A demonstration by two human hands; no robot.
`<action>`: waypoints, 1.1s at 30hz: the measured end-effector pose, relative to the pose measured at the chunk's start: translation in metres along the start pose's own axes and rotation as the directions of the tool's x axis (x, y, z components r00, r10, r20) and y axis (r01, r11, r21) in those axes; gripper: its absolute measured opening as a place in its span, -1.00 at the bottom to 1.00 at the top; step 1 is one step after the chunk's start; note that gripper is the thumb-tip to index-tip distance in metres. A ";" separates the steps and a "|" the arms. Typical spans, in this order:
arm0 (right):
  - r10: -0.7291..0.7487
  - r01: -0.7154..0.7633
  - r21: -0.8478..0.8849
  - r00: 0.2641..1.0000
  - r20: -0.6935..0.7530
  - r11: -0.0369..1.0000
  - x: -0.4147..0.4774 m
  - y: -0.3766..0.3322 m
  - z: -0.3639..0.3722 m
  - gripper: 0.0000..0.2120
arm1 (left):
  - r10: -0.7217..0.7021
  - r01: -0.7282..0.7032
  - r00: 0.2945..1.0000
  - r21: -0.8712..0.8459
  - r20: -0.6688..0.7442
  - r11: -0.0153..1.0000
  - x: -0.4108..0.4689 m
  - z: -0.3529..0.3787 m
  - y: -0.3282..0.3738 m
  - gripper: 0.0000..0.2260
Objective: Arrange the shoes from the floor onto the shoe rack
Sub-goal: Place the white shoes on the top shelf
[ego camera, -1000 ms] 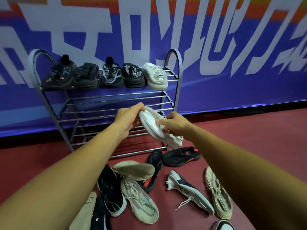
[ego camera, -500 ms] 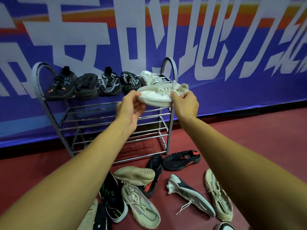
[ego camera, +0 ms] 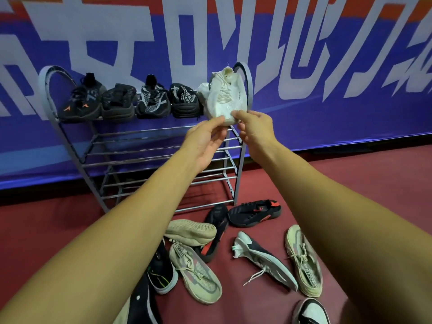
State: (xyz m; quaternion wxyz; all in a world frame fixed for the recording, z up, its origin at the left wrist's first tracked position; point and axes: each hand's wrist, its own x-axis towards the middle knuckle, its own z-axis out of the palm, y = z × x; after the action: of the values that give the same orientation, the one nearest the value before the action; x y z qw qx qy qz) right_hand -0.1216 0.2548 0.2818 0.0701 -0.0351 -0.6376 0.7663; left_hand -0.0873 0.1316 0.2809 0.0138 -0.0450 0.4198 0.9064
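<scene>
A grey metal shoe rack (ego camera: 161,157) stands against the blue banner wall. Its top shelf carries several dark shoes (ego camera: 121,102) and, at the right end, a white shoe (ego camera: 203,93) mostly hidden behind a second white sneaker (ego camera: 225,97). That sneaker sits tilted, toe towards me, at the shelf's right end. My left hand (ego camera: 205,141) pinches its toe from below left. My right hand (ego camera: 254,127) touches the toe from the right with thumb and fingers. The lower shelves hold nothing.
Several shoes lie scattered on the red floor in front of the rack: beige ones (ego camera: 196,272) (ego camera: 304,260), a black one with red trim (ego camera: 254,212), a black-and-white one (ego camera: 261,260). The blue banner (ego camera: 327,66) runs behind the rack.
Both hands raised the white sneaker from below the middle shelf up to the top shelf's right end, turning it from sideways to toe towards me beside the other white shoe.
</scene>
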 end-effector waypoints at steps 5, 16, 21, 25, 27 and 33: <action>0.042 -0.036 0.114 0.998 -0.050 0.993 0.014 0.001 -0.010 -0.62 | -0.075 0.077 0.997 0.114 -0.023 0.990 0.015 0.013 -0.006 -0.85; 0.125 -0.115 0.240 0.992 -0.024 0.964 0.063 0.001 -0.018 -0.82 | -0.047 0.083 0.989 0.271 -0.137 0.959 0.067 0.063 -0.015 -0.74; 0.164 -0.151 0.255 0.986 -0.031 0.955 0.076 0.005 -0.014 -0.92 | -0.010 0.079 0.980 0.350 -0.197 0.933 0.087 0.039 -0.025 -0.78; 0.218 -0.179 0.344 0.973 -0.079 0.922 0.087 0.007 -0.018 -0.93 | -0.130 0.241 0.929 0.301 -0.346 0.923 0.099 0.023 -0.026 -0.61; 0.235 -0.196 0.357 0.970 -0.069 0.913 0.089 0.011 -0.016 -0.94 | -0.172 0.272 0.929 0.291 -0.327 0.917 0.105 0.021 -0.022 -0.56; 0.272 -0.239 0.351 0.961 -0.048 0.906 0.094 0.019 -0.013 -0.75 | -0.108 0.189 0.936 0.221 -0.334 0.957 0.117 0.024 -0.018 -0.87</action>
State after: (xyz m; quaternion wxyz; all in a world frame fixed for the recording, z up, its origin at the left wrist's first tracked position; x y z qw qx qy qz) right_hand -0.2140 0.2788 0.2641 0.0045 -0.1421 -0.4809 0.8652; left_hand -0.2048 0.1597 0.2717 0.0205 -0.2202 0.5227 0.8234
